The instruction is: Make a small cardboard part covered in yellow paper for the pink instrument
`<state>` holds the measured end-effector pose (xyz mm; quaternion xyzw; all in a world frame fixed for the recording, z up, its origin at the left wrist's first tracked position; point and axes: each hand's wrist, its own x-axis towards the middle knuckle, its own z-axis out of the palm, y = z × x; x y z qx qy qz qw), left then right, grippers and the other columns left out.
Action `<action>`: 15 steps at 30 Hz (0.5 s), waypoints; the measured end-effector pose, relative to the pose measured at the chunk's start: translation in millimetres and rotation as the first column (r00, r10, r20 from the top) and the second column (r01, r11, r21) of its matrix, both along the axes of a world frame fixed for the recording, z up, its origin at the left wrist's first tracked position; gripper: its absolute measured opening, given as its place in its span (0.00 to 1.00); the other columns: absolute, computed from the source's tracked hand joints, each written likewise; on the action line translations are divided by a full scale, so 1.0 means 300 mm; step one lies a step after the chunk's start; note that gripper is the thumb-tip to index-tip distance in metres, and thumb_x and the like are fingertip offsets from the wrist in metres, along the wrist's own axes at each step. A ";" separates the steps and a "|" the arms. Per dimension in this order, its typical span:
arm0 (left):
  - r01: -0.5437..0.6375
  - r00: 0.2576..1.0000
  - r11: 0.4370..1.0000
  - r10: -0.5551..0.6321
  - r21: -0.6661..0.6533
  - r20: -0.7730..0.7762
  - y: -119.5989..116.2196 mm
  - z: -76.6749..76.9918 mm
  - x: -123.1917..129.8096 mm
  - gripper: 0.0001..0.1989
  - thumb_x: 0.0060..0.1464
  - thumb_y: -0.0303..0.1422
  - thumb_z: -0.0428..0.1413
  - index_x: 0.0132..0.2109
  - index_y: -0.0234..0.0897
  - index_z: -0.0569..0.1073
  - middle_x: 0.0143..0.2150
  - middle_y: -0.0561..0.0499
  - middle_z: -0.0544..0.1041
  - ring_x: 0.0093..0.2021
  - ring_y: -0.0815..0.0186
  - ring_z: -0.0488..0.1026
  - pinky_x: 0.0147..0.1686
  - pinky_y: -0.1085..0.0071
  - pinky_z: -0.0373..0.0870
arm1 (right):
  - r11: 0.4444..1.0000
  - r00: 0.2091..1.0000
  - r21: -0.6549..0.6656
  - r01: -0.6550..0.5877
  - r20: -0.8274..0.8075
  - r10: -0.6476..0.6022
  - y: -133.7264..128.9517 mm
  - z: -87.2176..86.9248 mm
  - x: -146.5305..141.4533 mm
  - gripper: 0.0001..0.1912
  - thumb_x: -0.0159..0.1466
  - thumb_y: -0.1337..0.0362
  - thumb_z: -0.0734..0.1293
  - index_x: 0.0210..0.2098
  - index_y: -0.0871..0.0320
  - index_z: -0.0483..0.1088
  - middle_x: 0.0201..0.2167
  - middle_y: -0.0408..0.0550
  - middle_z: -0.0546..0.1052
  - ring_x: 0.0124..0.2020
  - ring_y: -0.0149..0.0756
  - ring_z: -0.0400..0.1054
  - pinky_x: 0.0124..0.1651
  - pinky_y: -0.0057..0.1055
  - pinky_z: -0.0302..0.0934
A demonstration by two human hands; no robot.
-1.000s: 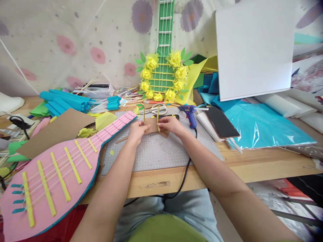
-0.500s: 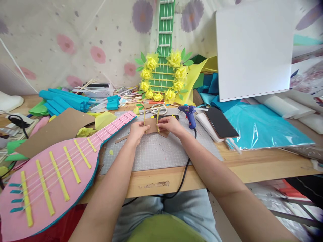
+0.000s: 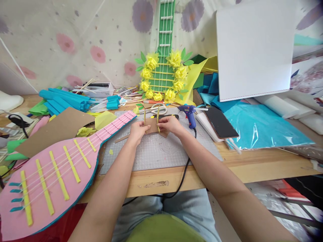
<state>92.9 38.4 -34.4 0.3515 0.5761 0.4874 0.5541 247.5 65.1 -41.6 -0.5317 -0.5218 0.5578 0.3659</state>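
Above the grey cutting mat (image 3: 151, 158), both hands hold a small brown cardboard piece (image 3: 151, 125) between them. My left hand (image 3: 137, 131) pinches its left edge, where a thin gold curved strip (image 3: 144, 116) stands up. At the right edge, my right hand (image 3: 170, 124) pinches a second gold strip (image 3: 157, 117), which also stands upright. Behind the hands lie scissors (image 3: 161, 109) and a black cutter (image 3: 174, 116). A blue glue gun (image 3: 189, 116) lies to the right of my right hand.
A pink paper guitar (image 3: 52, 178) lies at the left. The green guitar (image 3: 164, 72) with yellow flowers stands at the back. At the right are a phone (image 3: 220, 121), blue wrapped sheets (image 3: 262, 126) and a white board (image 3: 254, 50). A black cord (image 3: 185, 171) crosses the table's front edge.
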 end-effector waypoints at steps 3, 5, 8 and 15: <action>0.003 1.000 1.000 -0.003 -0.002 0.002 0.001 -0.003 -0.001 0.08 0.33 0.22 0.61 0.28 0.30 0.74 0.23 0.50 0.75 0.23 0.68 0.71 0.26 0.72 0.67 | 1.000 1.000 0.005 -0.017 0.009 0.017 0.000 0.000 0.000 0.04 0.48 0.72 0.70 0.20 0.59 0.72 0.18 0.40 0.72 0.21 0.28 0.68 0.31 0.28 0.69; 0.003 1.000 1.000 -0.003 -0.005 -0.004 0.000 -0.004 -0.002 0.09 0.32 0.23 0.62 0.27 0.31 0.74 0.23 0.51 0.75 0.23 0.68 0.71 0.26 0.72 0.67 | 1.000 1.000 0.001 -0.023 0.006 0.023 0.000 -0.001 0.001 0.04 0.48 0.72 0.70 0.20 0.59 0.72 0.17 0.40 0.72 0.22 0.28 0.68 0.31 0.27 0.69; -0.002 1.000 1.000 0.002 -0.009 -0.005 0.000 -0.004 -0.004 0.08 0.32 0.23 0.61 0.27 0.31 0.74 0.22 0.51 0.75 0.23 0.68 0.71 0.26 0.72 0.67 | 0.999 0.999 -0.002 -0.036 -0.007 0.036 -0.001 0.000 0.003 0.02 0.48 0.71 0.70 0.21 0.59 0.72 0.18 0.40 0.72 0.22 0.27 0.68 0.32 0.27 0.69; -0.003 1.000 1.000 0.003 -0.006 0.000 -0.003 -0.003 -0.001 0.09 0.31 0.23 0.62 0.27 0.31 0.73 0.23 0.51 0.75 0.24 0.69 0.71 0.26 0.73 0.68 | 0.999 0.999 -0.003 -0.052 -0.010 0.052 -0.006 0.006 0.003 0.02 0.48 0.71 0.69 0.21 0.60 0.72 0.18 0.40 0.72 0.22 0.26 0.68 0.33 0.26 0.68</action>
